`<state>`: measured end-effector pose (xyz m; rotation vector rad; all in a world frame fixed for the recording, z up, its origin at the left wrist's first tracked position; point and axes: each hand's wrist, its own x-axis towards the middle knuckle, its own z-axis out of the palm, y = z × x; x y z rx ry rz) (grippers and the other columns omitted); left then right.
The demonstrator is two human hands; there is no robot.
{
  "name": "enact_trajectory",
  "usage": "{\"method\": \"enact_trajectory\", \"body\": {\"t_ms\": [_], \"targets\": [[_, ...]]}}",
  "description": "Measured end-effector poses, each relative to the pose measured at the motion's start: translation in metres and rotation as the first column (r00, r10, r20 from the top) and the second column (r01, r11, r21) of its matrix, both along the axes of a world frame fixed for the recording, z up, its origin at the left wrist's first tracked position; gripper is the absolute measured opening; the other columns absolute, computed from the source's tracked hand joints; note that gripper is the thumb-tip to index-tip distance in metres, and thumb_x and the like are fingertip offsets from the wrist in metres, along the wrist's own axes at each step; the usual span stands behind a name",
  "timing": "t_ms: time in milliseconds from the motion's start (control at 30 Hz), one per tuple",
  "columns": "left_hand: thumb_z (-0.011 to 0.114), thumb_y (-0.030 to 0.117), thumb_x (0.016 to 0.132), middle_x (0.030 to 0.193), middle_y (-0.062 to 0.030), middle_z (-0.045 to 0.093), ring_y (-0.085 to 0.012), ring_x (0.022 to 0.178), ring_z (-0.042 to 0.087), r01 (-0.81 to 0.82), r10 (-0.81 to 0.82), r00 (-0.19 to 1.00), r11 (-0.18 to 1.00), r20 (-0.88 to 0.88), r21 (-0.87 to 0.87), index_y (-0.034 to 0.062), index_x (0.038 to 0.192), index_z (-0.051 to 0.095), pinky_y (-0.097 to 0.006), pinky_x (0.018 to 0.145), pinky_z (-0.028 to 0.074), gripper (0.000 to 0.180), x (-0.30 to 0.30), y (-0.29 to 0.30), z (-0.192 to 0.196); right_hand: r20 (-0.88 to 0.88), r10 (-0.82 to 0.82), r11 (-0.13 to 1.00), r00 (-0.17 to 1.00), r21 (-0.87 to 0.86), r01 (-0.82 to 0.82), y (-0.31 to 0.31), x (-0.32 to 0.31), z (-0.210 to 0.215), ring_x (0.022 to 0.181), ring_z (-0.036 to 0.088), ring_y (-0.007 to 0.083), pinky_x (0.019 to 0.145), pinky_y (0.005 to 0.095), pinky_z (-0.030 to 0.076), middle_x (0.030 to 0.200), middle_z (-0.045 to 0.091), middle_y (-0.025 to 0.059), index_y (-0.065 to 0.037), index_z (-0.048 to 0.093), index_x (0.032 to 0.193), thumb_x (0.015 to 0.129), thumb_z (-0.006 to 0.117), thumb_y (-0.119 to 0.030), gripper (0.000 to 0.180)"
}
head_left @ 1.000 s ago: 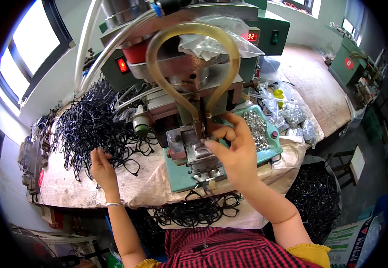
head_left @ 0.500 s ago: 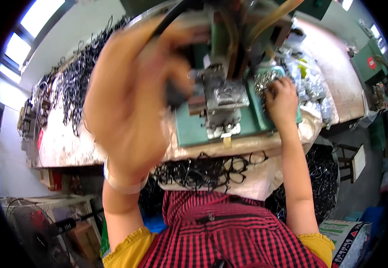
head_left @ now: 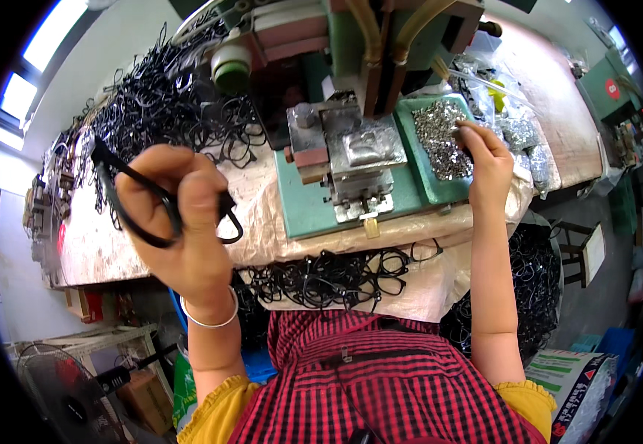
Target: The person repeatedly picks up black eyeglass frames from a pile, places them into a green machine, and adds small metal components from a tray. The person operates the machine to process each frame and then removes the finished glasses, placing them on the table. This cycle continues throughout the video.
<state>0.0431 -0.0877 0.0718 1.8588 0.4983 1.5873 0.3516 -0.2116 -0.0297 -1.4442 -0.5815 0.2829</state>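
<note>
My left hand [head_left: 195, 237], raised left of the machine, is closed round a black eyeglass frame [head_left: 144, 181]; parts of the frame stick out on both sides of the fingers. Over the right side of a green tray [head_left: 408, 140], my right hand [head_left: 491, 163] has thumb and fingers pinched together. Whatever is between those fingertips is too small to make out. Many tiny shiny metal parts [head_left: 440, 140] lie in the tray. Between my hands stands a green bench machine with a metal fixture [head_left: 369, 148] on its base [head_left: 299, 211]; nothing I can name sits on the fixture.
Black eyeglass frames [head_left: 321, 277] lie on the cloth by my lap, and a large heap of them [head_left: 188, 96] covers the back left of the table. Plastic bags of metal parts [head_left: 521, 133] are beyond the tray. A fan [head_left: 70, 396] stands at lower left, a stool [head_left: 584, 255] at right.
My left hand has swung left, away from the machine, and the eyeglass frame in it now shows clearly. My right hand has drawn back from the metal parts toward the tray's right side.
</note>
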Motion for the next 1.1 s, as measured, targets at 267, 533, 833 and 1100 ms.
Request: {"method": "enact_trajectory", "body": {"t_ms": [267,533,833,1100], "targets": [[0.032,0.038,0.109,0.095,-0.0195,0.063,-0.0205,0.081,0.061,0.163,-0.136,0.982,0.962,0.133,-0.219,0.0034,0.099,0.042,-0.03,0.081,0.049,0.037,0.022,0.002,0.01,0.403,0.173,0.976,0.899,0.053,-0.212,0.036,-0.082,0.075,0.083,0.068,0.0184,0.077,0.0289,0.052,0.087,0.071,0.0085,-0.002,0.072,0.088,0.08,0.074,-0.004,0.008],[0.032,0.031,0.109,0.087,-0.0195,0.067,-0.0172,0.076,0.062,0.032,-0.036,0.999,0.995,0.039,0.091,0.0037,0.096,0.041,-0.021,0.065,0.046,0.031,0.051,0.002,0.056,-0.004,0.368,0.869,0.93,0.357,-0.343,0.047,-0.106,0.057,0.103,0.064,0.0166,0.092,0.0298,0.047,0.099,0.071,0.0095,0.003,0.049,0.128,0.084,0.072,0.0,0.05],[0.033,0.028,0.107,0.088,-0.0246,0.068,-0.0243,0.076,0.067,0.578,-0.557,0.815,0.763,0.159,-0.289,0.0019,0.099,0.043,-0.035,0.077,0.053,0.029,0.036,-0.022,0.04,0.113,0.427,0.893,0.897,0.103,-0.438,0.012,-0.104,0.086,0.119,0.058,0.0198,0.107,0.0356,0.04,0.127,0.064,0.0142,0.003,0.043,0.141,0.087,0.067,-0.002,0.059],[0.042,0.033,0.105,0.086,-0.0212,0.068,-0.0272,0.071,0.069,0.52,-0.538,0.614,-0.275,0.578,-0.809,0.0061,0.096,0.05,-0.036,0.066,0.058,0.03,0.067,-0.053,-0.011,0.282,-0.155,0.979,0.947,-0.085,0.186,0.0,0.0,0.028,0.103,0.066,0.0222,0.094,0.0332,0.048,0.109,0.071,0.011,-0.003,0.067,0.111,0.086,0.063,-0.001,0.025]]}}
